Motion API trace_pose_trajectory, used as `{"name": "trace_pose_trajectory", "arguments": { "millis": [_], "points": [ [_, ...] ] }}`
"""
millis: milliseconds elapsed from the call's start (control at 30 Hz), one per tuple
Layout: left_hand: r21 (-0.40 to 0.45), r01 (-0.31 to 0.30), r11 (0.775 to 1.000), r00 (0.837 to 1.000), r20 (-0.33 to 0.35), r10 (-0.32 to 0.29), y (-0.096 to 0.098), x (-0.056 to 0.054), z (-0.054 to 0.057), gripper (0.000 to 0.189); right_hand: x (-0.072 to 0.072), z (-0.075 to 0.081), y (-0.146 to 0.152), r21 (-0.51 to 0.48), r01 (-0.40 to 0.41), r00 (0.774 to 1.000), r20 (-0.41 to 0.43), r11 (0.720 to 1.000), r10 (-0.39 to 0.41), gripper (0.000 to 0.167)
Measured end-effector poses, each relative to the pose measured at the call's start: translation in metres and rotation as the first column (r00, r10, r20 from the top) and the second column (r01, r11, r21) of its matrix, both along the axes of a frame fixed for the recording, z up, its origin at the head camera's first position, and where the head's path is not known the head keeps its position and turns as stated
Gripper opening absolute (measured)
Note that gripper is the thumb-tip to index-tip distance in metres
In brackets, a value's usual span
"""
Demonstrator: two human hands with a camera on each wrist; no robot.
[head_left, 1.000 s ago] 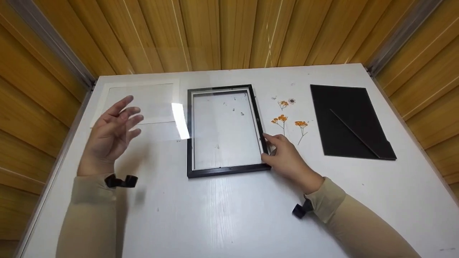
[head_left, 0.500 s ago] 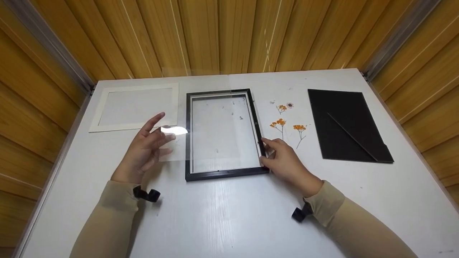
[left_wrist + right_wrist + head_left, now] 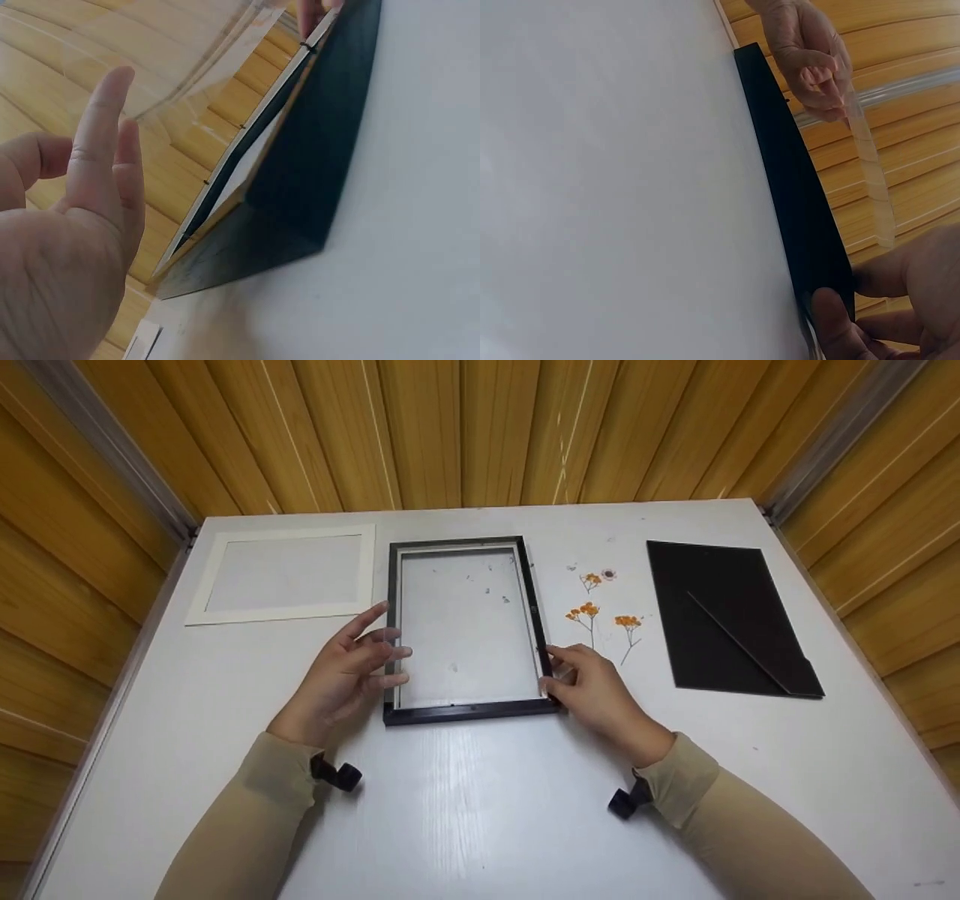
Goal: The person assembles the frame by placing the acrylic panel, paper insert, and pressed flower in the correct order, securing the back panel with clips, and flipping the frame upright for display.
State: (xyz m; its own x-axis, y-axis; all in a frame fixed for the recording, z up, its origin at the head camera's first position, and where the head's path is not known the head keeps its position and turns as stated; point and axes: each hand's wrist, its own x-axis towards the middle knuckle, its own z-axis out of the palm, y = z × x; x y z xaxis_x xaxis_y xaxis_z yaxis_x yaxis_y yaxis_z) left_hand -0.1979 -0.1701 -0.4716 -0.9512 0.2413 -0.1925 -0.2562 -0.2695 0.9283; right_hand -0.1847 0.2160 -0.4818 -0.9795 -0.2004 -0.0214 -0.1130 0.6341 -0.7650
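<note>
A black picture frame lies on the white table with its inner ledge facing up. My right hand grips its right side near the lower corner, thumb and fingers on the rail. Over the frame's left rail is my left hand, pinching a clear sheet by its edge. In the head view the sheet is almost invisible; the right wrist view has it as a thin tilted strip above the frame. The left wrist view gives the left hand with one finger extended beside the see-through sheet.
A white mat border lies at the back left. Right of the frame are pressed orange flowers and a small round bloom. Farther right lies a black backing board with a stand flap. Wooden panel walls enclose the table.
My left hand has moved right and downward with the clear sheet, from beside the mat to over the frame's left side. The right hand keeps its grip on the frame.
</note>
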Motion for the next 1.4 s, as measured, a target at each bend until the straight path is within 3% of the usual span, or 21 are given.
{"name": "trace_pose_trajectory", "arguments": {
  "millis": [333, 800, 1067, 1400],
  "points": [
    [-0.035, 0.015, 0.999, 1.000, 0.021, -0.014, 0.004, -0.002, -0.010, 0.077, 0.000, 0.000, -0.001, 0.010, -0.017, 1.000, 0.000, 1.000, 0.017, 0.058],
    [-0.060, 0.016, 0.998, 0.999, 0.036, -0.014, 0.006, -0.003, -0.010, 0.076, 0.001, 0.000, -0.001, -0.001, -0.009, 1.000, 0.020, 1.000, 0.009, 0.058],
    [-0.096, -0.031, 0.995, 0.999, 0.027, 0.034, 0.011, -0.005, -0.011, 0.073, 0.000, 0.000, 0.000, -0.006, -0.023, 1.000, 0.012, 1.000, 0.023, 0.059],
    [-0.205, -0.035, 0.978, 0.999, -0.026, 0.031, 0.009, -0.006, -0.010, 0.070, 0.000, 0.000, 0.000, -0.027, -0.025, 1.000, 0.008, 0.999, 0.025, 0.059]
  ]
}}
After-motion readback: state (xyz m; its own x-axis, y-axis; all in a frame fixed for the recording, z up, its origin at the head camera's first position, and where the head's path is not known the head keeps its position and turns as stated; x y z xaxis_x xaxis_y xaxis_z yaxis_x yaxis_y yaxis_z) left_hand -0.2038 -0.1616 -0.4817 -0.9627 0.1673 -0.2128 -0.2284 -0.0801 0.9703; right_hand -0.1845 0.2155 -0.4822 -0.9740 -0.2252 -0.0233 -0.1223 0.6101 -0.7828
